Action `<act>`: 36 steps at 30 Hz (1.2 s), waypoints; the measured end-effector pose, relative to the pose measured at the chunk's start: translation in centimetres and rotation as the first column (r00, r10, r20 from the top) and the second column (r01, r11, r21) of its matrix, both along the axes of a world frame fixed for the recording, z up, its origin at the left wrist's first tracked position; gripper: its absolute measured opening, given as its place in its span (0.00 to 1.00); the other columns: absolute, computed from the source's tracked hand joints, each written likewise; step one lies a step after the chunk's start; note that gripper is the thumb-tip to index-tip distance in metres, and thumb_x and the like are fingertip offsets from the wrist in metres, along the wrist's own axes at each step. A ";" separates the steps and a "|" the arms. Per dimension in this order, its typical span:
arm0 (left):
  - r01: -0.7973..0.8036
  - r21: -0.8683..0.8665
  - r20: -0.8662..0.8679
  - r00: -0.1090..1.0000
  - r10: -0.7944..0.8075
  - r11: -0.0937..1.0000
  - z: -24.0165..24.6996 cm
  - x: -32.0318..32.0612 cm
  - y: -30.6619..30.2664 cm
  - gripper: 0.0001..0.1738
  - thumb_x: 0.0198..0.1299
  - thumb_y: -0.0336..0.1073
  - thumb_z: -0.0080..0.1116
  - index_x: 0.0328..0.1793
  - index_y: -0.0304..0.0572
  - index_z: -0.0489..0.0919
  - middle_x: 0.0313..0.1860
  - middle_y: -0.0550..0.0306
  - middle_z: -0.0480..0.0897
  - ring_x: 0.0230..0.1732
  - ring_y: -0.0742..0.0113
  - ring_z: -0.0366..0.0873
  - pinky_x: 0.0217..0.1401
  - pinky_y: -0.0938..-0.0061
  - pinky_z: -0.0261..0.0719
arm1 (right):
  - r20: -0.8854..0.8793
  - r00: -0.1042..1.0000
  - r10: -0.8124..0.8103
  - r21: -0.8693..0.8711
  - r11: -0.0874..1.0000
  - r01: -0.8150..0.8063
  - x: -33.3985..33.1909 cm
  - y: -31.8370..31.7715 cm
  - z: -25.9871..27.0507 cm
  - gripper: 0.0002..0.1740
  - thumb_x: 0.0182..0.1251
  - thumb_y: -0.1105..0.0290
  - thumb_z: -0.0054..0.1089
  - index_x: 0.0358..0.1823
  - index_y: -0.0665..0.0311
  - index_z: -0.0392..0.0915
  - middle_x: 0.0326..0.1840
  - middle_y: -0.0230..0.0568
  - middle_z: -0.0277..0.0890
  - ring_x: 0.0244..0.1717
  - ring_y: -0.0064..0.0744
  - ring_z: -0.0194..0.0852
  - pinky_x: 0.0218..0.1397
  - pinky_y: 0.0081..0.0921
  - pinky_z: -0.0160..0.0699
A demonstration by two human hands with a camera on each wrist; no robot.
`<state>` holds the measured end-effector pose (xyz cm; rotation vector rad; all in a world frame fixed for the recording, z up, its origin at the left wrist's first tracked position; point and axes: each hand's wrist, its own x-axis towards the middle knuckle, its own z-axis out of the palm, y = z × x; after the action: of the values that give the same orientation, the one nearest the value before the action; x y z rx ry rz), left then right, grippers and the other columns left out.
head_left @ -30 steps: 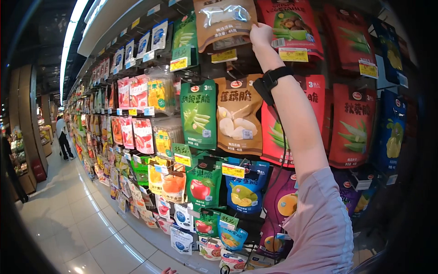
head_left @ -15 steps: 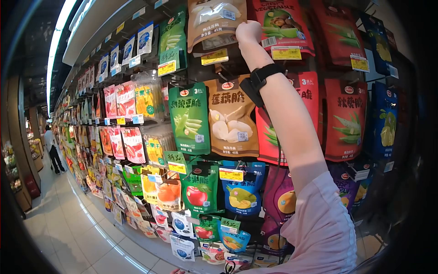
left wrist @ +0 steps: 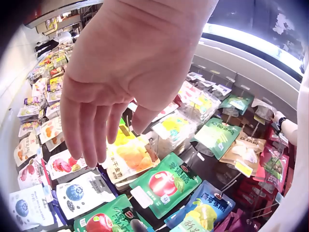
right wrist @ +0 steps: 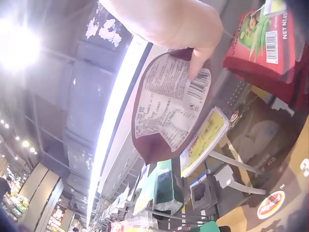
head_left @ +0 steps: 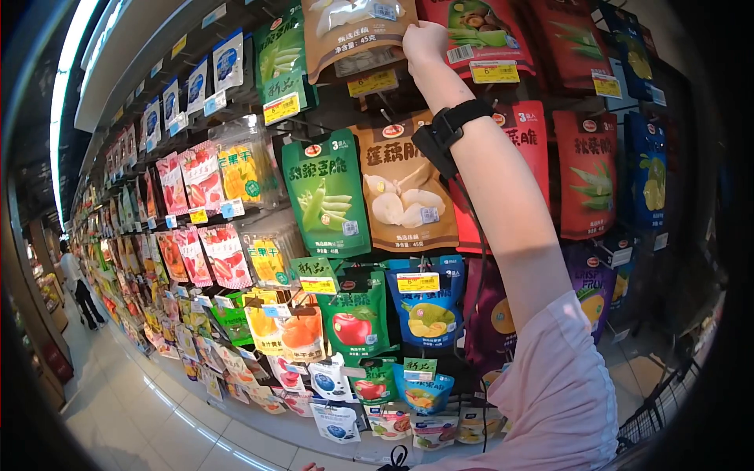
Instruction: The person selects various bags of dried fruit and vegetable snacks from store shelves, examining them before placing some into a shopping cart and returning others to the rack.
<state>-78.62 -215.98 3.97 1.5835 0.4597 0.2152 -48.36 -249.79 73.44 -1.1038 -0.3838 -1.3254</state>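
Observation:
High on the rack my right hand [head_left: 425, 43] pinches the lower right edge of a brown bag of lotus root crisps [head_left: 357, 31]. In the right wrist view the thumb lies on the printed back of this bag [right wrist: 166, 104], beside its barcode, and the bag's underside is tipped toward the camera. A yellow price tag [head_left: 373, 83] hangs just below. My left hand [left wrist: 130, 67] hangs with relaxed fingers and holds nothing, low in front of the racks; only its fingertips show at the bottom of the head view.
Another brown lotus root bag [head_left: 407, 192] hangs below, between a green pea bag [head_left: 324, 200] and red bags [head_left: 585, 177]. Metal hooks [right wrist: 236, 164] with tags stick out from the rack. A black wire basket [head_left: 656, 404] stands at lower right. Down the aisle [head_left: 149, 408] a person [head_left: 76, 282] stands.
The head view has shifted, so the shelves and the distant person sit farther left. My right hand keeps its hold on the brown bag's edge. The wire basket has come into view.

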 end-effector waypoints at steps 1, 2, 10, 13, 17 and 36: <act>0.005 -0.007 0.004 1.000 -0.005 1.000 0.3 -0.1 0.2 0.21 0.60 0.42 0.46 0.56 0.37 0.68 0.43 0.48 0.77 0.40 0.63 0.77 0.38 0.74 0.75 | -0.010 0.999 -0.040 0.007 0.999 0.041 -0.1 0.2 -0.1 0.12 0.58 0.69 0.47 0.37 0.66 0.78 0.37 0.51 0.76 0.41 0.45 0.74 0.45 0.33 0.71; 0.009 -0.013 0.007 1.000 -0.009 1.000 0.6 -0.3 0.6 0.21 0.60 0.42 0.45 0.56 0.37 0.68 0.43 0.48 0.77 0.40 0.63 0.77 0.38 0.73 0.75 | -0.021 0.997 -0.080 0.014 0.997 0.080 -0.3 0.3 -0.3 0.12 0.58 0.69 0.47 0.37 0.66 0.78 0.37 0.51 0.76 0.41 0.45 0.74 0.45 0.33 0.71; 0.143 -0.012 -0.055 0.988 -0.144 0.990 -0.5 0.0 4.4 0.24 0.62 0.45 0.44 0.59 0.39 0.63 0.48 0.48 0.74 0.46 0.60 0.74 0.44 0.69 0.74 | -0.036 0.984 -0.175 0.071 0.982 0.177 -1.9 1.0 0.2 0.11 0.57 0.71 0.48 0.34 0.68 0.78 0.35 0.50 0.77 0.40 0.45 0.75 0.43 0.33 0.71; 0.141 -0.038 -0.055 0.988 -0.142 0.989 -1.4 0.2 5.4 0.24 0.62 0.45 0.44 0.60 0.40 0.62 0.49 0.47 0.73 0.47 0.59 0.73 0.45 0.68 0.74 | 0.015 0.985 -0.171 0.061 0.984 0.169 -0.9 0.6 1.4 0.12 0.56 0.71 0.47 0.34 0.69 0.78 0.34 0.52 0.76 0.39 0.45 0.75 0.42 0.32 0.72; 0.128 -0.068 -0.071 0.989 -0.132 0.990 -1.9 0.2 6.0 0.24 0.62 0.45 0.44 0.60 0.40 0.62 0.49 0.47 0.73 0.48 0.59 0.72 0.46 0.67 0.73 | -0.021 0.987 -0.162 0.045 0.986 0.163 -1.4 1.4 1.3 0.12 0.56 0.71 0.48 0.35 0.70 0.78 0.34 0.54 0.76 0.39 0.45 0.76 0.42 0.32 0.72; 0.160 -0.026 -0.030 0.986 -0.161 0.987 -3.6 2.1 5.8 0.22 0.61 0.44 0.46 0.58 0.40 0.65 0.46 0.46 0.75 0.45 0.58 0.75 0.41 0.67 0.76 | -0.048 0.999 -0.003 0.036 0.999 0.005 -0.5 1.5 0.5 0.13 0.55 0.79 0.42 0.41 0.75 0.69 0.40 0.53 0.70 0.39 0.44 0.74 0.33 0.35 0.79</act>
<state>-76.49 -210.22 0.41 1.5946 0.3559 0.0613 -48.82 -248.33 73.90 -1.1043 -0.3211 -1.3020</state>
